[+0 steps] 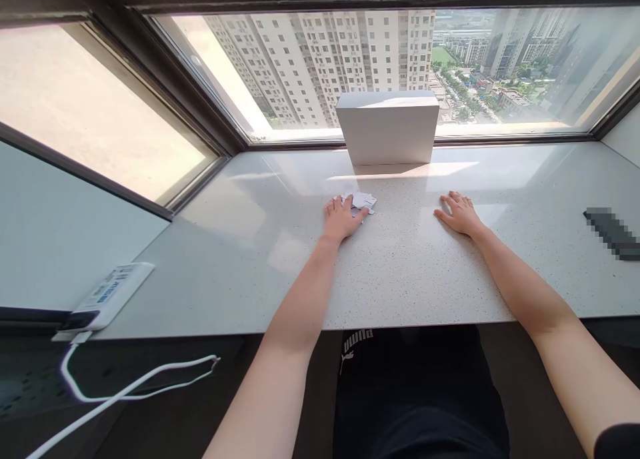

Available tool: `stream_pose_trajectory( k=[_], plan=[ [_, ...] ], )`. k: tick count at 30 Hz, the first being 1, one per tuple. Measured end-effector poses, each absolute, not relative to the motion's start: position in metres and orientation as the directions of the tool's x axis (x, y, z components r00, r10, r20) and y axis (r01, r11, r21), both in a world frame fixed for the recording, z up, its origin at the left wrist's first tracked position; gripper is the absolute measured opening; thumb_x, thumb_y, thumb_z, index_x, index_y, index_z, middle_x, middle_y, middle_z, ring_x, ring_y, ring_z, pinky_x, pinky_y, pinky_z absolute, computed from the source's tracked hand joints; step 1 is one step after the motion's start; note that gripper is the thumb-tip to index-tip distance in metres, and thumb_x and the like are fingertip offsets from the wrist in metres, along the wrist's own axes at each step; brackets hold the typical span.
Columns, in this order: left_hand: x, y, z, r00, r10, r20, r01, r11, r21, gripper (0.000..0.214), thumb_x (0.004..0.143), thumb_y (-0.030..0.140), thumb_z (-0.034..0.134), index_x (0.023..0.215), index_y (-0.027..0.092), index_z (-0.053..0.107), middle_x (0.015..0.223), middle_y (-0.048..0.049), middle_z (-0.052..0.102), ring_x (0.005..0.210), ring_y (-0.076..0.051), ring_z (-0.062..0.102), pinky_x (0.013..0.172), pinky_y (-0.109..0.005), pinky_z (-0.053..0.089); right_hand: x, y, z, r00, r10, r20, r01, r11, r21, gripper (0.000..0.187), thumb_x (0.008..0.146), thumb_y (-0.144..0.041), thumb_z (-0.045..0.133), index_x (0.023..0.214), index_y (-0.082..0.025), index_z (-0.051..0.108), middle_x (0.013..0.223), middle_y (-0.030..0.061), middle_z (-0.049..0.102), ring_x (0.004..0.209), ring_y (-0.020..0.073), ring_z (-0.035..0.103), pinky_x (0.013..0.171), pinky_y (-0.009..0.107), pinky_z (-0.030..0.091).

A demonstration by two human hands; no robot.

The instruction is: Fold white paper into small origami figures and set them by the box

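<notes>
My left hand point(342, 219) rests on a small pile of white paper pieces point(363, 201) on the speckled white counter. Its fingers are spread over the left part of the pile, and the thumb points right along the near side. Part of the pile is hidden beneath the palm. To the right, my right hand point(459, 215) lies palm down on the counter with fingers apart, holding nothing. A plain white box point(390, 135) stands upright beyond both hands, against the window.
On the counter's far right lies a dark pixelated object point(613, 232). A white power strip point(113, 295) sits at the left edge, its white cable point(135, 385) hanging below. The window frame point(185, 92) bounds the speckled counter point(225, 259) at the back and left.
</notes>
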State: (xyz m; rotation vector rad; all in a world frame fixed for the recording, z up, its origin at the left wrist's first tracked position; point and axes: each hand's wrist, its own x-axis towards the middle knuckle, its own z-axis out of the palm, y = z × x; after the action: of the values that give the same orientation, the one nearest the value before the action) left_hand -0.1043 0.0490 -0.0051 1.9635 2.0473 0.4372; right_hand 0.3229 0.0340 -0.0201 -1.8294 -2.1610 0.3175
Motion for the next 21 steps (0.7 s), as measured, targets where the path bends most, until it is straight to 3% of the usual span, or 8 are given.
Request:
stream_pose_trajectory(
  k=[8,17,21],
  plan=[
    [-0.031,0.016,-0.013,0.478,0.879,-0.002,0.789,-0.428,0.441,0.111,0.108,0.097,0.057,0.194,0.027,0.043,0.205,-0.0191,0.031,0.193,-0.049,0.020,0.157,-0.069,0.011,0.318,0.030,-0.013,-0.138,0.989,0.046,0.941,0.146,-0.306,0.085,0.118,-0.072,0.052,0.184,-0.019,0.056,0.201,0.0238,0.040,0.190,0.0479,0.030,0.154,0.074,0.020],
    [-0.015,0.005,-0.011,0.699,0.712,0.064,0.620,-0.648,0.442,0.100,0.111,0.086,0.068,0.189,0.025,0.054,0.200,-0.0207,0.041,0.188,-0.049,0.033,0.156,-0.071,0.018,0.322,0.033,-0.017,-0.135,0.988,0.079,0.936,0.154,-0.318,0.081,0.117,-0.069,0.059,0.181,-0.018,0.061,0.198,0.0265,0.043,0.188,0.0510,0.033,0.152,0.079,0.021],
    [-0.021,0.011,-0.010,0.719,0.687,0.104,0.580,-0.676,0.455,0.093,0.113,0.075,0.073,0.188,0.023,0.056,0.195,-0.0215,0.050,0.183,-0.048,0.045,0.154,-0.070,0.029,0.318,0.033,-0.020,-0.207,0.963,0.171,0.858,0.263,-0.442,0.070,0.118,-0.065,0.060,0.175,-0.024,0.069,0.192,0.0226,0.056,0.185,0.0513,0.040,0.149,0.083,0.028]
  ],
)
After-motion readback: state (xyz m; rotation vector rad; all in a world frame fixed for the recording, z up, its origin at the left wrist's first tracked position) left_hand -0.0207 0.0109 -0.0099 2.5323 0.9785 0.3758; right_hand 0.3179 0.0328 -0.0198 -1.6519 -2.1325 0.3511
